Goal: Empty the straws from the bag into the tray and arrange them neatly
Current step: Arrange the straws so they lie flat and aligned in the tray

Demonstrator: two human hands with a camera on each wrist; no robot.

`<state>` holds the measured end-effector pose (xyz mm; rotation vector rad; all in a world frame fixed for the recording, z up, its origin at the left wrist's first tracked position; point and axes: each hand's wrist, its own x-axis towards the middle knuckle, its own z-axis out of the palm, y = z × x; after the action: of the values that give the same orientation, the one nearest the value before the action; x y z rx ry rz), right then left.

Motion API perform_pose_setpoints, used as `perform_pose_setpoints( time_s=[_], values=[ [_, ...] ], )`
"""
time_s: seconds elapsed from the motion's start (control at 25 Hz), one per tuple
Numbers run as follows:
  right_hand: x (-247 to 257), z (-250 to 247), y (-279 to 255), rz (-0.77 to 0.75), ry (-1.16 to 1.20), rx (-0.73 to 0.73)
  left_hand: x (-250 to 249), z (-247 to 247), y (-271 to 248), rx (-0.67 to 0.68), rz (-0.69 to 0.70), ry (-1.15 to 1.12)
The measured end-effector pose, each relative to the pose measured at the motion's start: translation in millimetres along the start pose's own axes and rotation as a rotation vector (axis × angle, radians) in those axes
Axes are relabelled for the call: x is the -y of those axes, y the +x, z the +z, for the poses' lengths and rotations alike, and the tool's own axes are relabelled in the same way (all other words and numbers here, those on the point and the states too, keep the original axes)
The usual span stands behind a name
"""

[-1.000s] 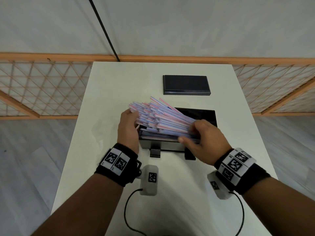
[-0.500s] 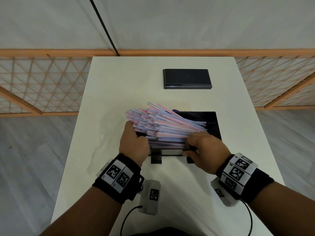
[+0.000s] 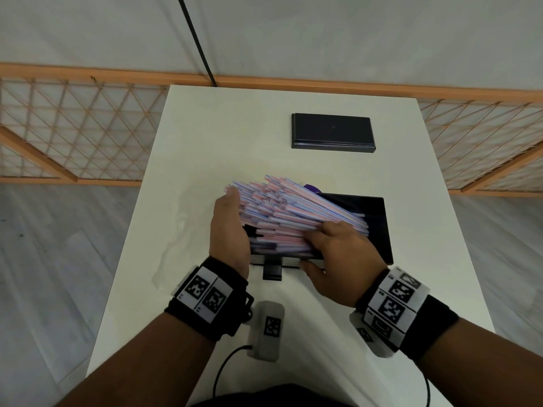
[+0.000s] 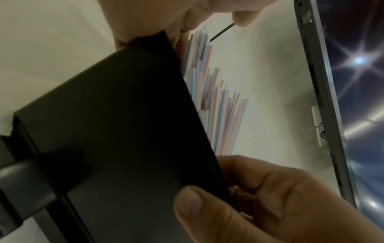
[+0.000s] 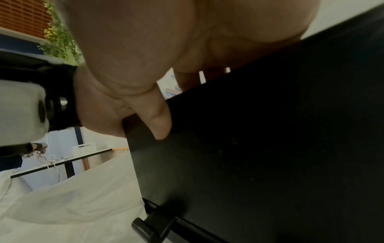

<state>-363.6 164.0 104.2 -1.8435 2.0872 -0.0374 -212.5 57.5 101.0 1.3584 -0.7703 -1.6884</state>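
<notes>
Hard to see much of the black tray (image 3: 379, 227) since the straws (image 3: 293, 212) and both hands cover most of it, and there's a small purple thing (image 3: 313, 188) poking out behind the straws that I can't identify. The bag is tough to spot too, maybe the crinkly clear stuff on the table left of the left hand, but can't say for sure. The right wrist view is mostly palm and dark tray wall, so not much help. Everything sits on a white table (image 3: 205, 136), with a black lid-like box (image 3: 333, 130) farther back, well apart from the tray. Grey wood floor, orange lattice fencing behind, pale wall. Now the fingers: the left hand (image 3: 229, 230) is flat with fingers straight, pressing against the left ends of the pink-and-blue striped straws, which stick out over the tray's left edge. The right hand (image 3: 338, 262) has its fingers curled over the near right part of the bundle, thumb down against the tray's front wall, gripping tray and straws together.
</notes>
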Motion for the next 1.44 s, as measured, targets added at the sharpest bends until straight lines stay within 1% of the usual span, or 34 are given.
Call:
perform_pose_setpoints(
  time_s=[0.04,0.12,0.16,0.28,0.32,0.4,0.44,0.56,0.64,0.72,0.8,0.88,1.0,1.08,1.16,1.28,1.36,1.44],
  values=[
    [1.5,0.5,-0.3,-0.027,0.025,-0.002,-0.4,0.5,0.0,-0.01,0.002,0.004],
    [2.0,1.3,0.3,-0.071,0.085,0.011,0.6,1.3,-0.3,-0.019,0.03,0.087],
    [2.0,1.5,0.8,-0.052,0.083,0.015,2.0,2.2,-1.1,-0.016,0.052,0.138],
    [8.5,1.3,5.4,0.058,-0.029,0.009,1.1,6.8,-7.9,-0.012,0.116,0.273],
    [13.0,1.8,7.4,0.053,-0.038,0.025,0.7,8.4,-10.8,-0.012,0.128,0.308],
    [17.9,4.1,11.1,0.0,-0.018,0.057,1.2,9.6,-13.5,-0.025,0.161,0.32],
    [16.8,3.7,12.4,0.011,-0.024,0.073,-0.1,9.8,-15.1,-0.025,0.177,0.318],
    [10.1,0.8,13.2,0.154,-0.114,0.125,0.6,9.1,-14.2,-0.027,0.182,0.327],
    [9.4,3.0,15.1,0.144,-0.092,0.161,0.6,9.6,-15.2,-0.029,0.186,0.365],
    [10.5,3.4,18.0,0.105,-0.008,0.151,0.7,7.9,-16.0,-0.031,0.207,0.369],
    [10.2,0.5,20.4,0.102,0.045,0.115,1.2,6.2,-17.7,-0.01,0.242,0.375],
    [10.5,-0.2,21.6,0.123,0.033,0.109,4.7,6.0,-18.6,0.009,0.268,0.414],
    [16.6,1.9,22.6,0.092,0.02,0.089,6.9,5.2,-16.0,0.028,0.296,0.478],
    [18.9,1.6,23.2,0.099,-0.003,0.06,4.1,3.6,-12.7,-0.006,0.29,0.471],
    [20.7,1.1,24.0,0.117,-0.008,0.066,3.1,2.8,-9.6,-0.035,0.257,0.42],
    [25.5,2.0,26.4,0.055,0.059,0.094,6.0,6.4,-7.9,-0.037,0.176,0.386],
    [25.4,1.8,27.6,0.046,0.05,0.103,7.0,6.1,-7.4,-0.032,0.171,0.392],
    [21.9,1.1,27.8,0.076,0.016,0.107,7.5,5.2,-7.9,-0.035,0.188,0.4]
  ],
)
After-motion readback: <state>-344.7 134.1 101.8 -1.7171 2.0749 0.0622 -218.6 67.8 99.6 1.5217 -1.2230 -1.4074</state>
